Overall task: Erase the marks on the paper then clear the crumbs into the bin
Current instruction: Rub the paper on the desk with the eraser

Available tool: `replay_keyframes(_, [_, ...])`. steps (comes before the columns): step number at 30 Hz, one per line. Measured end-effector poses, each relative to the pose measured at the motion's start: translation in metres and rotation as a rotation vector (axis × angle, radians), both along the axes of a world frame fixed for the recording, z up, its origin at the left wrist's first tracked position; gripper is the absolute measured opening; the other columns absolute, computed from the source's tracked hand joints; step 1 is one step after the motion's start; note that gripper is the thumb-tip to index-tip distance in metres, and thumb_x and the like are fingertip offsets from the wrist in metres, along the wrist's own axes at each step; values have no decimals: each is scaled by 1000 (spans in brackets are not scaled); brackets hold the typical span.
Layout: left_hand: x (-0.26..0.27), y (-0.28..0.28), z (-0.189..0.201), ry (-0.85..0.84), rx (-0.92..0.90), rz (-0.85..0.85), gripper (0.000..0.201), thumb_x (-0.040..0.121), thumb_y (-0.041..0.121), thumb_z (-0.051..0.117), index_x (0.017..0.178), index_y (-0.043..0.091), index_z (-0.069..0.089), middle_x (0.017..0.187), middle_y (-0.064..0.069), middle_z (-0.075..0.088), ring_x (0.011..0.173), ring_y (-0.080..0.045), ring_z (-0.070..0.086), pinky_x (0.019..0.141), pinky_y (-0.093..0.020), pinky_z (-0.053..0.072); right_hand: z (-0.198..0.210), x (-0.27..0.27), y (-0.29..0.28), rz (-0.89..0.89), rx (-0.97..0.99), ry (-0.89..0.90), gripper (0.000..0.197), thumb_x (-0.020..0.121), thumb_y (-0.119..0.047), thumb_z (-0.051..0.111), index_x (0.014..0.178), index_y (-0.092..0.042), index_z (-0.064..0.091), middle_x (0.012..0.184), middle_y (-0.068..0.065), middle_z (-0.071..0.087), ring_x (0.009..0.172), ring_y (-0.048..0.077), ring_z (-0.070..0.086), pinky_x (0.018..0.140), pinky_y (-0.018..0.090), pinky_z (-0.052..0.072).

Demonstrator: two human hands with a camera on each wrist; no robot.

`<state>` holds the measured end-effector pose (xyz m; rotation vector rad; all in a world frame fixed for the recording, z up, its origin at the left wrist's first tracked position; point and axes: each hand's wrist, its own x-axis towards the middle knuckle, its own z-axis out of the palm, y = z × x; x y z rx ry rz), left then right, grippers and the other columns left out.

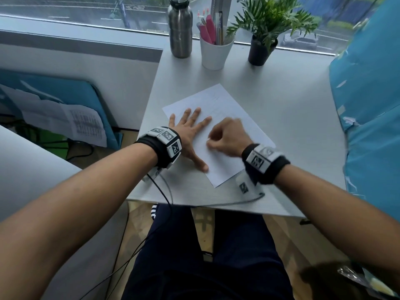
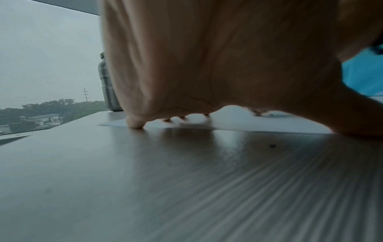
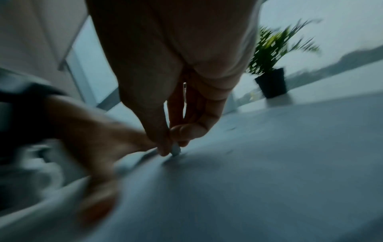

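Grey desk [image 1: 281, 118], paper [image 1: 218, 135] angled away rightward, right hand [image 1: 229, 135] pinching eraser [image 3: 175, 149], left hand [image 1: 190, 131] flat.

Far edge of my bench [image 1: 281, 118], left to right: a steel water bottle [image 1: 180, 29], a white cup [image 1: 214, 54] holding pens and pink markers, a potted green plant [image 1: 263, 47] in a black pot. Blue plastic sheeting [image 1: 372, 109] borders my right; printed sheets [image 1: 86, 124] lie lower left.

White paper [image 1: 218, 128], grey table [image 1: 281, 118], pink pens [image 1: 207, 29], seemingly pale eraser [image 3: 176, 149].
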<state>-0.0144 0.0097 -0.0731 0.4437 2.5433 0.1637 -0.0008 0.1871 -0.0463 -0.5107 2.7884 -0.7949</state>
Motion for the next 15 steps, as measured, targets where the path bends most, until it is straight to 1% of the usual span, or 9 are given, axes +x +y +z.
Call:
replay_keyframes(1, [0, 0, 0, 0, -5, -3, 163, 29, 91, 73, 150, 46, -25, 157, 6, -39, 143, -22, -37, 114, -61, -19, -1, 9, -4, 51, -1, -30, 13, 70, -20, 76, 78, -10, 78, 75, 3, 75, 71, 14, 69, 75, 29, 56])
replay_keyframes(2, [0, 0, 0, 0, -9, -5, 163, 29, 91, 73, 150, 46, -25, 157, 6, -39, 144, -22, -37, 114, -61, -19, 1, 8, -3, 51, -1, -51, 14, 70, -21, 77, 79, -10, 77, 76, 3, 75, 71, 14, 69, 75, 28, 56])
replay_keyframes(5, [1, 0, 2, 3, -5, -1, 162, 29, 90, 74, 151, 46, -23, 158, 5, -37, 145, -23, -34, 113, -60, -20, 7, -27, 22, -151, -5, -12, 17, 69, -22, 78, 80, -10, 77, 79, 5, 75, 73, 13, 68, 81, 28, 55])
replay_keyframes(7, [1, 0, 2, 4, -7, -1, 162, 29, 90, 74, 151, 46, -23, 159, 4, -36, 146, -24, -34, 113, -60, -20, 9, -38, 33, -232, 3, 28, 17, 69, -21, 78, 80, -9, 77, 79, 6, 75, 73, 14, 68, 79, 24, 54])
replay_keyframes(9, [-1, 1, 1, 8, -17, -4, 162, 29, 91, 74, 150, 46, -24, 158, 4, -38, 145, -23, -35, 114, -62, -19, 5, -22, 22, -161, -16, 26, 15, 70, -18, 77, 81, -8, 76, 79, 7, 74, 69, 13, 66, 71, 18, 51])
replay_keyframes(11, [0, 2, -1, 11, -23, -5, 162, 29, 92, 72, 149, 46, -26, 157, 4, -39, 144, -23, -36, 114, -62, -18, -2, 8, 5, 2, -31, -41, 14, 70, -19, 79, 80, -10, 76, 77, 4, 74, 67, 10, 66, 68, 19, 53])
replay_keyframes(12, [0, 2, -1, 12, -24, -5, 162, 29, 92, 72, 149, 46, -26, 157, 4, -40, 144, -24, -36, 114, -63, -18, -3, 17, 4, 51, -30, -68, 13, 70, -20, 79, 80, -11, 77, 75, 2, 74, 67, 10, 68, 67, 19, 55])
replay_keyframes(13, [0, 1, 0, 11, -23, -6, 162, 28, 93, 72, 149, 46, -26, 157, 4, -39, 145, -24, -35, 114, -63, -18, -4, 16, 7, 48, -31, -87, 13, 70, -21, 79, 79, -11, 77, 75, 1, 75, 68, 9, 68, 66, 18, 54])
replay_keyframes(15, [1, 0, 2, 4, -14, -3, 162, 28, 92, 72, 150, 46, -24, 158, 3, -37, 145, -24, -34, 114, -62, -19, -2, -6, 25, -87, -41, -78, 13, 70, -21, 79, 79, -11, 78, 76, 2, 75, 68, 10, 68, 63, 15, 51])
